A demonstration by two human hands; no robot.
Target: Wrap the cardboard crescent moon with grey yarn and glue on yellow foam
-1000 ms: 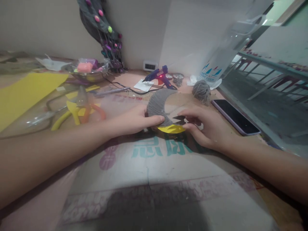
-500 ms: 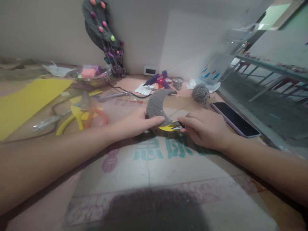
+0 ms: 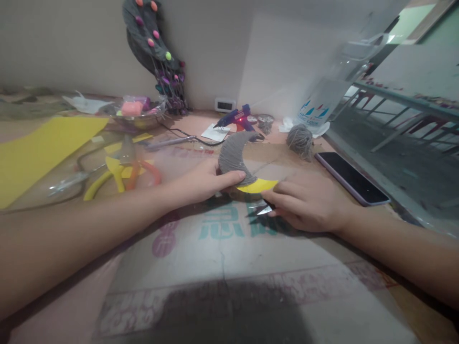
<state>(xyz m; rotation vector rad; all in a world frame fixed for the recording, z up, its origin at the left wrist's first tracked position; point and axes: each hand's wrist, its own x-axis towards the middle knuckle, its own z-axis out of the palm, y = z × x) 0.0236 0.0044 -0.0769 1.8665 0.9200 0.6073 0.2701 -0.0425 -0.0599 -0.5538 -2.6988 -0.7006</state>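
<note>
My left hand point(image 3: 215, 181) grips the left side of a crescent point(image 3: 232, 154) wrapped in grey yarn, its thumb lying on top. At its lower right end a bare yellow tip point(image 3: 258, 185) sticks out, unwrapped. In my right hand point(image 3: 304, 200) is a small pointed metal tool point(image 3: 264, 209), its fingers closed round a dark handle. The blades lie just below the yellow tip, apart from it. A strand of yarn runs from the crescent toward a grey yarn ball point(image 3: 300, 141) behind my right hand.
A phone point(image 3: 351, 177) lies right of my right hand. Beyond the crescent sits a glue gun point(image 3: 236, 117) with a red light. Pliers point(image 3: 125, 162) and yellow sheet point(image 3: 50, 148) lie left. A plastic jug point(image 3: 322, 95) stands back right.
My right hand has moved the metal tool down and toward me, off the yellow tip, which now shows more fully. My left hand and the crescent have hardly moved.
</note>
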